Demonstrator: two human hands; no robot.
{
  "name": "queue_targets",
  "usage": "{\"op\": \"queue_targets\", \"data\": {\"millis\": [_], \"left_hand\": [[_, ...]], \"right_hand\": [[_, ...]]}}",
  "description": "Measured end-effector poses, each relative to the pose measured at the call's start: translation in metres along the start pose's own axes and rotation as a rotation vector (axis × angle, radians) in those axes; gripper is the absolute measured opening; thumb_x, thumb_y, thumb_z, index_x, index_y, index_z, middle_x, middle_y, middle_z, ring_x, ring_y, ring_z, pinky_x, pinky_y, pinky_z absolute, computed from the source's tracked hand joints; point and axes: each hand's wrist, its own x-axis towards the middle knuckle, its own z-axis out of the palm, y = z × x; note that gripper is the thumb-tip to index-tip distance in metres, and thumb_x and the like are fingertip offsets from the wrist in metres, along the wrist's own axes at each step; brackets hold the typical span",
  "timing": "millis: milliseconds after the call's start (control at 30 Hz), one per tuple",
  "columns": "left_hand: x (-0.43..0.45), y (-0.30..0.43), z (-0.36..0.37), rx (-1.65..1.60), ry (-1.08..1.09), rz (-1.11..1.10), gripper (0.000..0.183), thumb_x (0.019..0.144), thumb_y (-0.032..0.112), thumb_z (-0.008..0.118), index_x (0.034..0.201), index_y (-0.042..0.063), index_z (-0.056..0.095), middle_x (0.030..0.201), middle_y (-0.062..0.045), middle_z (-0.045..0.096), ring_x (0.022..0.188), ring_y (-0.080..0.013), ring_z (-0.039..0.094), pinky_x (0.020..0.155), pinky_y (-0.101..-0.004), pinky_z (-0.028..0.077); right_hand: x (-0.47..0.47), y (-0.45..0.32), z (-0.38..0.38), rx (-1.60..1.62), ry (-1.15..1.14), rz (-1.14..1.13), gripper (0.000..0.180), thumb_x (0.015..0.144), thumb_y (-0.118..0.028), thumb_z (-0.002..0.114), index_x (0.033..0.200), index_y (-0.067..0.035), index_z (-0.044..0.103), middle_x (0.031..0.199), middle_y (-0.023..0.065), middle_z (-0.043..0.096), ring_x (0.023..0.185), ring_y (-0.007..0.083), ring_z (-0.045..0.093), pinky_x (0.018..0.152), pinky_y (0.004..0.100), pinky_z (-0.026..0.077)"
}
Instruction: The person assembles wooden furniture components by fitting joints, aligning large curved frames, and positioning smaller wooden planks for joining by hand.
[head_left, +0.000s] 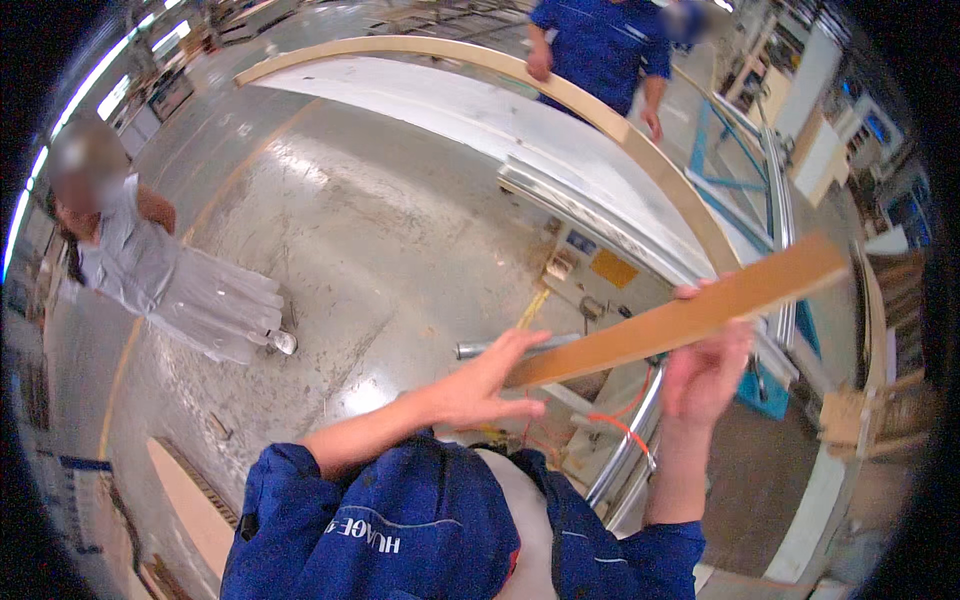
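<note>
A flat brown wooden strip (645, 334) slants up to the right in front of my body. My right hand (705, 367) grips it toward its upper half, with fingertips showing over the far edge and the palm below. My left hand (495, 382) is at the strip's lower end, thumb and fingers spread wide around it. Whether the palm touches that end cannot be told. Beyond the strip, a long curved wooden band (637, 150) arcs along the edge of a white panel (420, 97). The band's near end passes behind the strip close to my right hand.
Across the panel a co-worker in blue (600, 52) rests a hand on the band. At left another person (172, 277) stands on the concrete floor. A metal rail (592, 217) runs under the panel. An orange hose (622, 427) and a metal tube (630, 435) lie near my waist.
</note>
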Motion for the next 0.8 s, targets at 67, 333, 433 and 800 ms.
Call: {"op": "queue_targets", "data": {"millis": [67, 333, 433, 800], "left_hand": [[-0.039, -0.017, -0.015, -0.058, 0.041, -0.092, 0.096, 0.090, 0.038, 0.087, 0.163, 0.001, 0.036, 0.158, -0.022, 0.047, 0.148, -0.0341, 0.046, 0.124, -0.0459, 0.037], [-0.184, -0.078, -0.108, 0.237, 0.669, -0.409, 0.062, 0.077, 0.027, 0.094, 0.126, 0.003, 0.065, 0.107, -0.020, 0.078, 0.099, -0.0357, 0.079, 0.085, -0.0413, 0.062], [-0.235, -0.096, -0.146, 0.339, 0.812, -0.472, 0.060, 0.076, 0.026, 0.094, 0.125, 0.005, 0.067, 0.105, -0.019, 0.077, 0.097, -0.0362, 0.078, 0.083, -0.0424, 0.062], [-0.356, -0.109, -0.203, 0.544, 1.011, -0.594, 0.075, 0.069, 0.022, 0.094, 0.138, 0.012, 0.066, 0.119, -0.016, 0.077, 0.103, -0.0354, 0.076, 0.087, -0.0419, 0.062]], "right_hand": [[0.002, 0.047, 0.049, 0.111, -0.012, 0.142, 0.053, 0.106, -0.024, 0.063, 0.151, 0.000, 0.047, 0.137, 0.0206, 0.062, 0.121, 0.0334, 0.065, 0.111, 0.0499, 0.051], [0.008, 0.217, 0.210, 0.194, -0.286, 0.476, 0.054, 0.107, -0.024, 0.060, 0.154, -0.001, 0.046, 0.142, 0.0148, 0.062, 0.130, 0.0316, 0.062, 0.114, 0.0502, 0.048], [0.009, 0.255, 0.256, 0.035, -0.343, 0.479, 0.053, 0.107, -0.014, 0.058, 0.157, -0.002, 0.043, 0.144, 0.0127, 0.061, 0.130, 0.0265, 0.062, 0.113, 0.0470, 0.048], [0.013, 0.347, 0.346, -0.200, -0.462, 0.547, 0.047, 0.103, -0.003, 0.065, 0.149, 0.002, 0.056, 0.130, 0.0113, 0.072, 0.114, 0.0178, 0.070, 0.097, 0.0343, 0.058]]}}
